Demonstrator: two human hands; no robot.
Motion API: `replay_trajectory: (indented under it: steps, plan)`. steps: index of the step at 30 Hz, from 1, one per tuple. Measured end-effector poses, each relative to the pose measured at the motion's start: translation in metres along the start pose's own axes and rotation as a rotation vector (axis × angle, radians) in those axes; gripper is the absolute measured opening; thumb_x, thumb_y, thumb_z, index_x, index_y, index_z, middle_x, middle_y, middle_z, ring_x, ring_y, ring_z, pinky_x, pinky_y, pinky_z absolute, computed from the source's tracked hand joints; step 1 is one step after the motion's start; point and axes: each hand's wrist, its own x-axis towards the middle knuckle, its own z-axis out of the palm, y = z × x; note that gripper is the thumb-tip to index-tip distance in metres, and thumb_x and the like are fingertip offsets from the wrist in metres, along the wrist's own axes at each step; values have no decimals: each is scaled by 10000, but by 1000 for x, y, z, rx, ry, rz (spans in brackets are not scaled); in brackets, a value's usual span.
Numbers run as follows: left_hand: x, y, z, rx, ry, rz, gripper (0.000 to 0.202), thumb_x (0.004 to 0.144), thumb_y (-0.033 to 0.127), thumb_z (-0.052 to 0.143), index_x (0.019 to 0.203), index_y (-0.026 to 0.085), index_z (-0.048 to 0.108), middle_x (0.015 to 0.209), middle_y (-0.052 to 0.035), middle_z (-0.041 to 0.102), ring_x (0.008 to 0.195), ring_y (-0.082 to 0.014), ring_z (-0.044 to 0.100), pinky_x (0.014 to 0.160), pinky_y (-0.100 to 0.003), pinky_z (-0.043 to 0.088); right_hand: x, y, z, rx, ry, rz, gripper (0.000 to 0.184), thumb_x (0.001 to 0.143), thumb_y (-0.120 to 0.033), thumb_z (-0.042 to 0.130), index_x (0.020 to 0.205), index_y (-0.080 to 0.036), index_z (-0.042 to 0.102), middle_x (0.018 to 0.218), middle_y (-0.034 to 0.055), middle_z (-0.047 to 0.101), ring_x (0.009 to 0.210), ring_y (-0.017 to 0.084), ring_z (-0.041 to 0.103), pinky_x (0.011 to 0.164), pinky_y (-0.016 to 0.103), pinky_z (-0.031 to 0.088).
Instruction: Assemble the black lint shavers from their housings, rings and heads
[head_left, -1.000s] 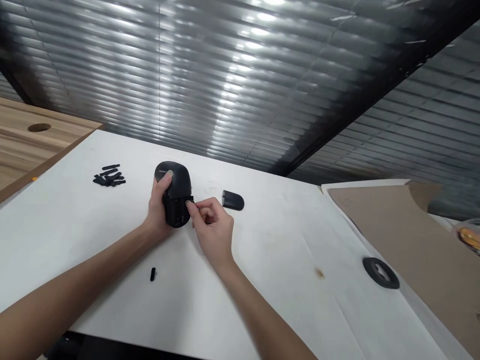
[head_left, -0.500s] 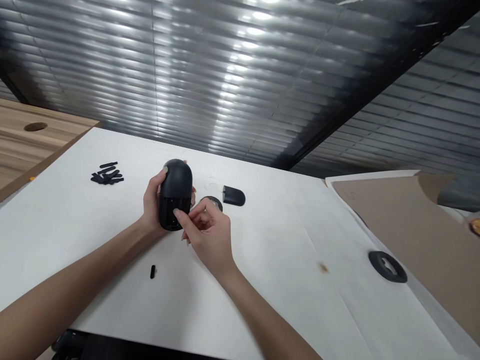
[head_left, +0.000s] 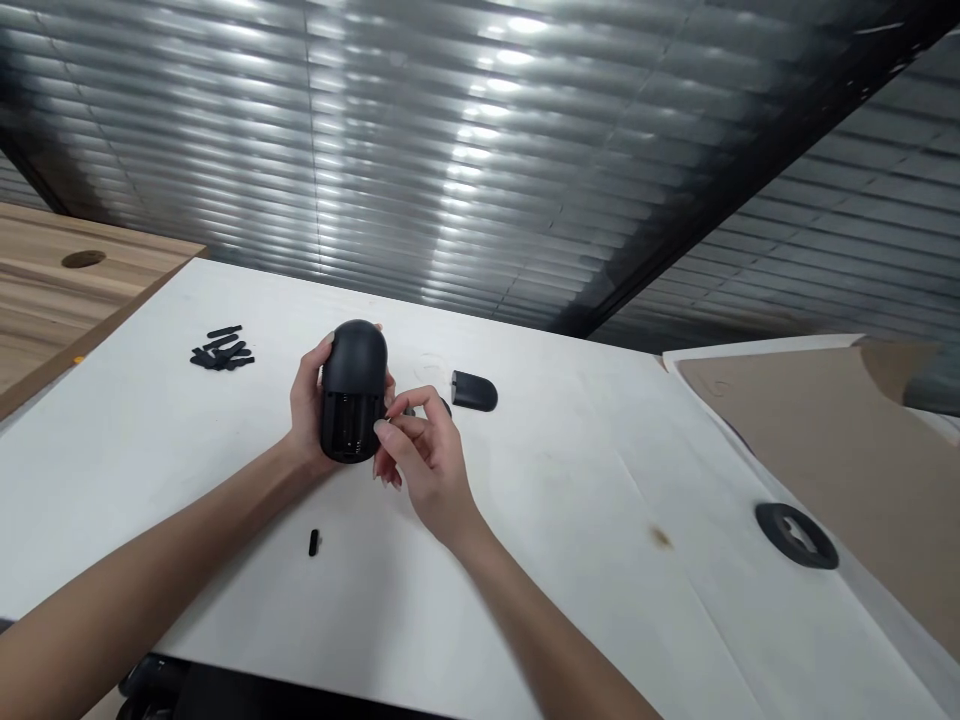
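My left hand (head_left: 309, 400) is closed around a black capsule-shaped device (head_left: 356, 360) and holds it upright above the white table. The lower front of the device is an open recess (head_left: 349, 425), dark inside, with thin shiny strips. My right hand (head_left: 431, 465) is at the device's lower right edge, thumb and index fingertips close together, the other fingers curled. Whether something small is between those tips is hidden. Beyond the right hand lies a black rounded cover (head_left: 474, 391). A dark round piece (head_left: 446, 408) is mostly hidden behind the fingers.
Several black flat strips (head_left: 223, 352) lie in a pile at the left of the white table (head_left: 570, 560). A small black piece (head_left: 314, 543) lies near the front. A black oval ring (head_left: 796, 536) is at the right, beside brown board (head_left: 810, 420). Blinds (head_left: 375, 150) stand behind.
My right thumb has come out of the recess to the device's right edge, and the right hand has shifted slightly right. The left hand still holds the device. The view has moved slightly.
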Motion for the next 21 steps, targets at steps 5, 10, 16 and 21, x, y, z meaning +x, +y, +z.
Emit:
replay_trajectory:
  steps: [5,10,16,21]
  plan:
    - [1,-3,-3,-14,33,-21,558,770,597,788,1176,217,738,755,-42,691,589,-205,644,501,-304,505,1,4,-2,-9,-25,18,354,937,-442,736,933,-277,423,580,-124,526,481,100,517,502,223,427]
    - [2,-3,-5,-33,64,-52,560,789,589,779,1194,205,738,761,-51,697,543,-205,635,431,-302,481,2,3,-6,-39,-61,33,376,918,-398,766,932,-279,409,616,-129,495,541,100,524,570,238,432]
    - [3,-3,-5,-53,61,-66,552,785,597,783,1178,209,747,761,-48,701,520,-190,621,426,-297,497,2,7,-16,-82,-167,21,399,912,-414,791,1014,-292,426,671,-112,515,610,122,508,642,269,442]
    - [5,-5,-7,-66,94,-69,540,792,586,777,1182,212,756,772,-54,710,547,-187,636,465,-283,515,4,10,-17,-59,-164,42,405,929,-410,776,1029,-297,400,654,-118,530,593,123,493,634,266,443]
